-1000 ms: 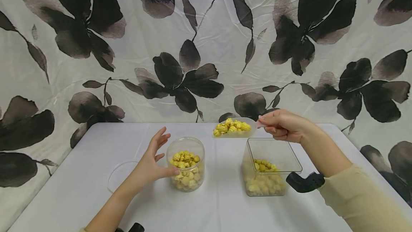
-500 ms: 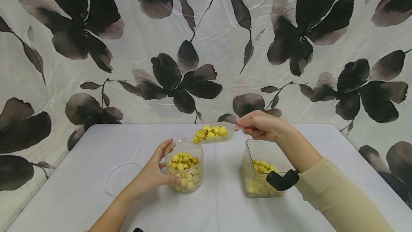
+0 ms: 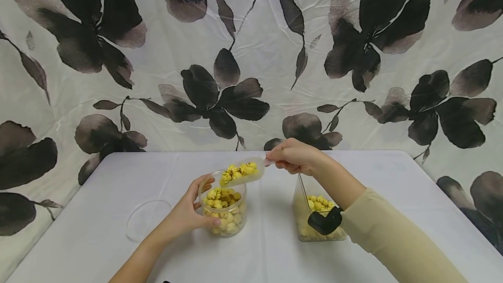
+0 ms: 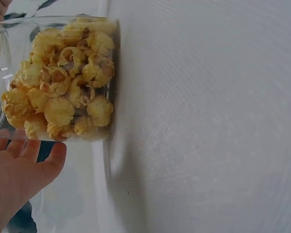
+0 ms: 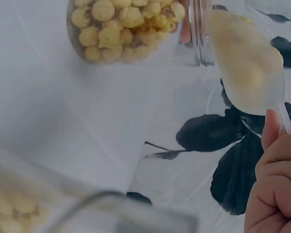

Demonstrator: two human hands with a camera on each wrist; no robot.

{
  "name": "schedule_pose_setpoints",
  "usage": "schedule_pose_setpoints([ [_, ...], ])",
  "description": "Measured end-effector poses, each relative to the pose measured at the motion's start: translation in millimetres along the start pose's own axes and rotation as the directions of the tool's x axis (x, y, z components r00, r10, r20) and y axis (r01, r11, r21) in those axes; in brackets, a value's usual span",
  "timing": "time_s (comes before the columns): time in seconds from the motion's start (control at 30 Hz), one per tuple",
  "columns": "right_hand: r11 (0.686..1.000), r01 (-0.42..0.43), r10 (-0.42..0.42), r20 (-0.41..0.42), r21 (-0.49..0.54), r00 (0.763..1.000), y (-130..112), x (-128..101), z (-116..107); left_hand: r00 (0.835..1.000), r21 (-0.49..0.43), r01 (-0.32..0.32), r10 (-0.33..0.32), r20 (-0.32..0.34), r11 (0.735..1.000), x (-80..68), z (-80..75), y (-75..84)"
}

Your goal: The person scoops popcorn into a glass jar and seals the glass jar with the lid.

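A round clear jar [image 3: 223, 208] of yellow popcorn stands on the white table [image 3: 94, 248]. My left hand [image 3: 187, 213] holds its left side, thumb at the front and fingers round the back; the jar [image 4: 58, 80] fills the left wrist view with the hand [image 4: 14, 174] below it. My right hand [image 3: 292, 157] grips the handle of a clear plastic scoop [image 3: 240, 174] full of popcorn, tilted down over the jar's rim. In the right wrist view the scoop [image 5: 247, 63] hangs beside the jar [image 5: 131, 29], and the fingers [image 5: 276, 194] curl round its handle.
A square clear container [image 3: 318, 219] with popcorn at its bottom stands to the right of the jar, partly behind my right forearm and its black wrist camera [image 3: 325, 222]. A clear round lid [image 3: 147, 219] lies on the table to the left. A flowered cloth [image 3: 251, 56] hangs behind.
My right hand has carried the full scoop leftward from above the square container to the jar's mouth and tipped it. My left hand has closed from spread fingers onto the jar.
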State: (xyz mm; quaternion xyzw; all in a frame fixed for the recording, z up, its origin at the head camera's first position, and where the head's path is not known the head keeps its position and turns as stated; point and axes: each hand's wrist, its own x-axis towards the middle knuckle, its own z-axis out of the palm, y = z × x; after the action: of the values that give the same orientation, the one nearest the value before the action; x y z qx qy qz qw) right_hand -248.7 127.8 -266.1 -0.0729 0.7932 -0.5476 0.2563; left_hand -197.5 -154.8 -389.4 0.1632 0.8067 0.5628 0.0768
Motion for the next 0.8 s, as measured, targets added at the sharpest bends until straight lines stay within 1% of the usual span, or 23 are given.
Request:
schedule_pose_setpoints([
  [0.13,0.993,0.038,-0.040,-0.020,-0.113,0.999,-6,1,4,1.000,-0.005,0.006,-0.006,-0.007,1.000,0.3,-1.0,-0.7],
  [0.27,0.967,0.087,-0.101,-0.047,-0.241,0.994,-12,1,11,1.000,-0.013,-0.004,0.004,-0.002,1.000,1.1,-1.5,-1.5],
  [0.33,0.946,0.123,-0.145,-0.050,-0.299,0.988,-14,1,15,1.000,-0.021,-0.005,0.005,-0.002,1.000,0.8,-1.6,-1.9],
  [0.5,0.870,0.227,-0.278,-0.055,-0.438,0.959,-18,-5,25,1.000,-0.034,-0.009,0.009,-0.003,0.999,0.1,-1.4,-3.0],
  [0.57,0.842,0.254,-0.318,-0.058,-0.476,0.946,-18,-8,26,1.000,-0.034,-0.009,0.009,-0.003,0.999,0.1,-1.2,-3.0],
  [0.63,0.823,0.273,-0.343,-0.053,-0.498,0.938,-18,-9,27,1.000,-0.036,-0.008,0.008,-0.003,0.999,0.1,-0.8,-2.6],
  [0.73,0.808,0.285,-0.363,-0.054,-0.515,0.930,-16,-11,24,1.000,-0.037,-0.005,0.005,-0.001,0.999,-0.1,-0.5,-2.1],
  [0.8,0.807,0.286,-0.368,-0.061,-0.517,0.928,-16,-13,22,1.000,-0.036,-0.007,0.007,0.000,0.999,-0.7,-0.3,-2.3],
])
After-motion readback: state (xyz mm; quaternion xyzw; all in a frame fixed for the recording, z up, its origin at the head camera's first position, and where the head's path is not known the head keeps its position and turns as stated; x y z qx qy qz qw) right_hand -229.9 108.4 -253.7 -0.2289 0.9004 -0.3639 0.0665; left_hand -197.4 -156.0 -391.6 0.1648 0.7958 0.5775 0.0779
